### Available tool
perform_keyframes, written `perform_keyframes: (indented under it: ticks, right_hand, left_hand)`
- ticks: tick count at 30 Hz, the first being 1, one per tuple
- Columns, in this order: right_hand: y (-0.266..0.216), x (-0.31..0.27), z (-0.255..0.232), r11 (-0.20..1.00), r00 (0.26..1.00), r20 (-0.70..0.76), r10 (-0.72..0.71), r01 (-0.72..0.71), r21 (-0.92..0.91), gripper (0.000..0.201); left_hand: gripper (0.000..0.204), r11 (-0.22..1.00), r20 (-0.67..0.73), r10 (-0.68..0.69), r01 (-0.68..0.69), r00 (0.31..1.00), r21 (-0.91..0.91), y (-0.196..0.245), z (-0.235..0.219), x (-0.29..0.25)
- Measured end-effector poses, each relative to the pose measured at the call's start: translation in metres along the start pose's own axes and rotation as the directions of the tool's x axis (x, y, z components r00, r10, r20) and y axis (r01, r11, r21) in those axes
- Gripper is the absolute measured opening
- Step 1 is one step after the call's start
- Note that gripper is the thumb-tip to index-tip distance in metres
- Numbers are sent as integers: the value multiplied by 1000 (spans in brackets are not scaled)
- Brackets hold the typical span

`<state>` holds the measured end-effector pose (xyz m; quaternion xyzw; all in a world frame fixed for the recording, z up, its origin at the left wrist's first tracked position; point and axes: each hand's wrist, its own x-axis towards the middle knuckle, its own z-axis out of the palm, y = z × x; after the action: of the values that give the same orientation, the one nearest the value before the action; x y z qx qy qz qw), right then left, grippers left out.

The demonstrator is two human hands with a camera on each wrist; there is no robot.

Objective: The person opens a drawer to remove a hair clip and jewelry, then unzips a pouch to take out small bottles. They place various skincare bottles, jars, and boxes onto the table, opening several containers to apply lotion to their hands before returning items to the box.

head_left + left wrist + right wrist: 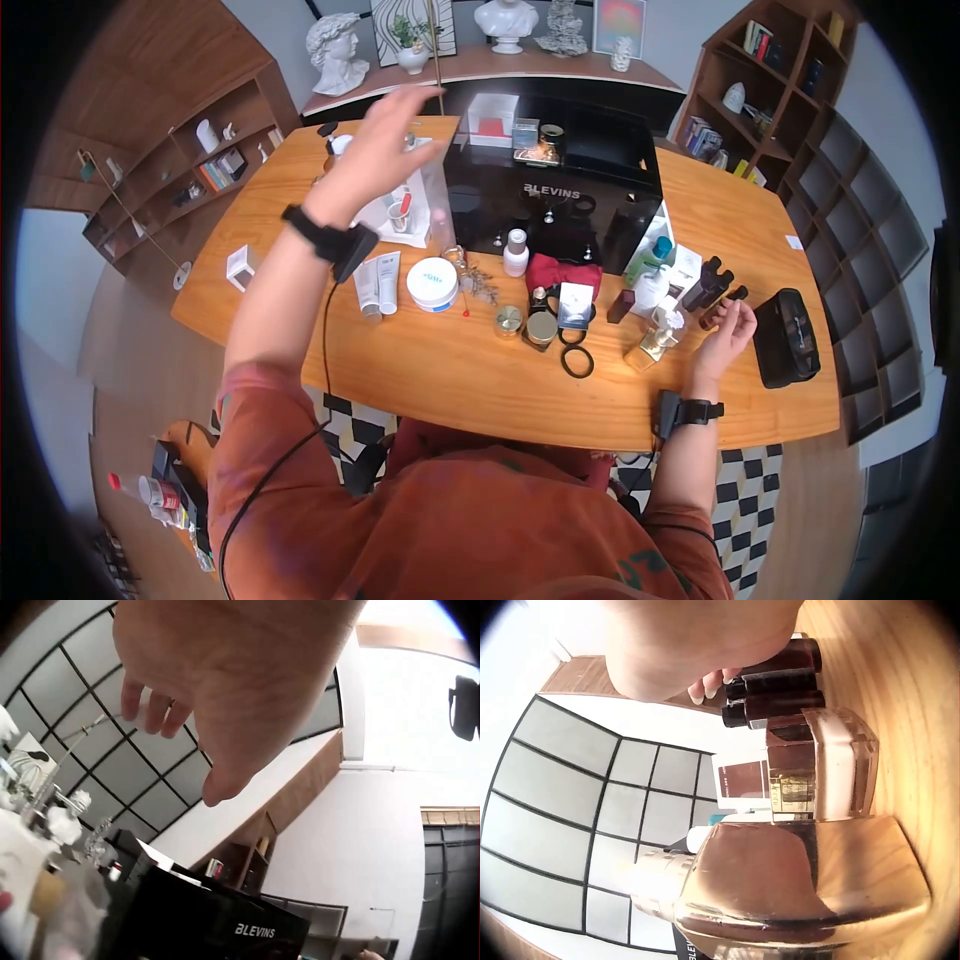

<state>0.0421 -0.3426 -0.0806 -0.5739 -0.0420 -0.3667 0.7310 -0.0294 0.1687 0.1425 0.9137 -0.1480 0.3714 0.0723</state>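
Note:
My left hand [385,150] is raised over the left part of the table, fingers extended and nothing in them; in the left wrist view the palm [240,667] shows thumb and fingers apart. Below it lies a white bag [437,190] with a small cup [399,217]. At the right, my right hand [727,340] has bent fingers close by a small brown bottle [711,318], beside dark bottles [700,288]. The right wrist view shows fingertips [711,686] near the dark bottles [780,684]; the palm hides the contact. A gold-toned bottle [757,877] stands nearer the camera.
A black BLEVINS case [552,215] stands at the table's back. Along its front are a white round jar [433,284], tubes [388,281], a red bow [562,274], small jars [541,329] and a black ring [577,375]. A black pouch [786,340] sits at the right edge.

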Motion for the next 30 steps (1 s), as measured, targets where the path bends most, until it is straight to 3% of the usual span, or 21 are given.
perform_keyframes:
  ticks: [1, 4, 8, 10, 11, 12, 14, 22, 25, 26, 28, 30]
  right_hand:
    - [16, 4, -5, 1000, 1000, 2, 17, -17, -25, 19]
    - [10, 2, -1, 999, 1000, 22, 15, -14, -38, 18]
    - [9, 2, 1, 999, 999, 44, 33, -33, 0, 17]
    - [4, 0, 6, 998, 998, 36, 55, -55, 4, 17]
    - [5, -1, 7, 999, 997, 58, 47, -48, 17, 17]
    - [4, -2, 8, 999, 996, 79, 40, -42, 31, 17]
    - [1, -3, 10, 998, 995, 89, 47, -51, 35, 17]
    - [-6, -5, 14, 998, 994, 102, 25, -31, 56, 17]
    - [-2, -4, 11, 998, 994, 103, 22, -27, 48, 17]
    - [0, -3, 11, 999, 995, 101, 10, -15, 49, 16]
    - [3, -3, 9, 998, 995, 97, 19, -25, 62, 16]
    - [5, -2, 9, 998, 996, 93, 13, -19, 57, 15]
  left_hand:
    - [63, 996, 144, 21, -9, 989, -85, 7, 24, 31]
    - [64, 991, 345, 20, 28, 938, -133, 16, 68, 79]
    - [64, 999, 487, -5, 23, 874, -29, 24, 110, 118]
    - [62, 999, 594, -45, 50, 803, 8, 23, 129, 128]
    - [59, 998, 624, 16, 23, 781, -54, 15, 143, 133]
    - [59, 998, 628, 22, 18, 778, -57, 21, 143, 135]
    - [65, 998, 716, -64, 43, 695, 48, 32, 142, 137]
    - [46, 999, 705, -11, 30, 709, -15, 24, 140, 132]
    - [43, 989, 463, 73, -6, 883, -146, 12, 106, 119]
    - [43, 988, 436, -4, 70, 900, -136, 11, 91, 113]
    - [43, 965, 372, 6, 92, 928, -247, 2, 56, 98]
    - [43, 981, 337, -50, 110, 940, -163, 4, 10, 71]
